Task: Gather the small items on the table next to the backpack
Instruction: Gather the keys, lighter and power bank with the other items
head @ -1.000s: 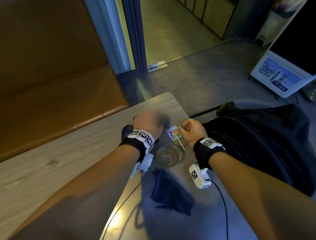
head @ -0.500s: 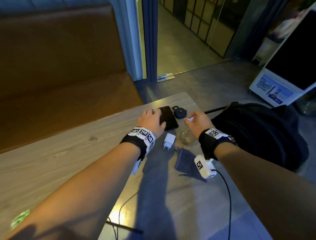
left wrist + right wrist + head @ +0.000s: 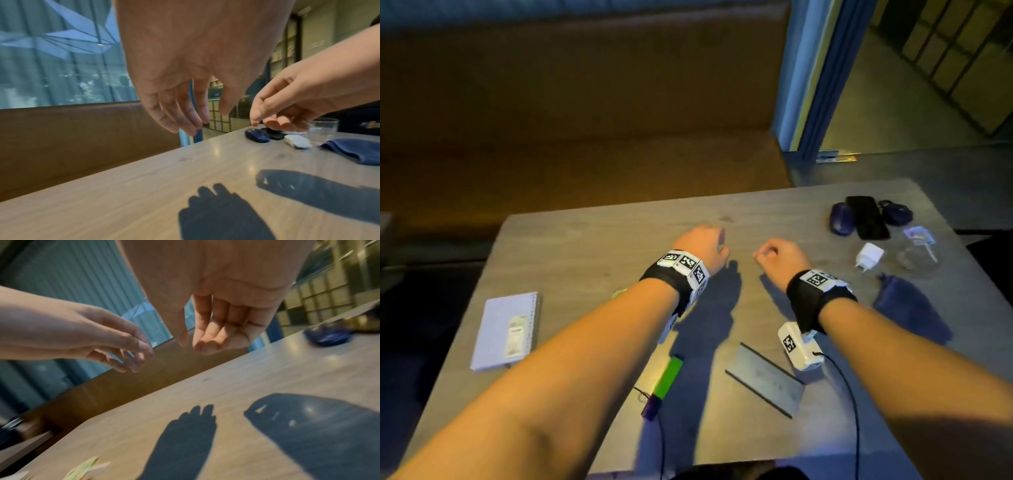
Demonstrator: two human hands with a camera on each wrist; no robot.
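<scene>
Head view: left hand [image 3: 702, 248] & right hand [image 3: 779, 255] hover over mid desk [image 3: 619, 233], both empty w/ fingers loosely curled, prob between pickups; charger [image 3: 870, 255], mouse [image 3: 840, 218], phone [image 3: 868, 217] sit grouped right of hands, toward backpack side; lighter [image 3: 669, 377], notebook [image 3: 508, 330] near/left of hands, prob not yet gathered.

Counter [image 3: 599, 246]: pale grey-brown wood grain. Bench seat [image 3: 585, 113]: tan brown. Wrist bands [image 3: 811, 301]: black, carrying white tags with black square-code patterns. Notebook [image 3: 498, 329]: white, spiral-bound, with a pale green label. Lighter [image 3: 669, 377]: bright green. Charger [image 3: 870, 255]: white. Mouse [image 3: 840, 218]: dark blue. Phone [image 3: 868, 217]: black. Pouch [image 3: 909, 308]: navy blue. Glass [image 3: 916, 255]: clear. Flat card [image 3: 765, 378]: grey, dark-edged.
</scene>
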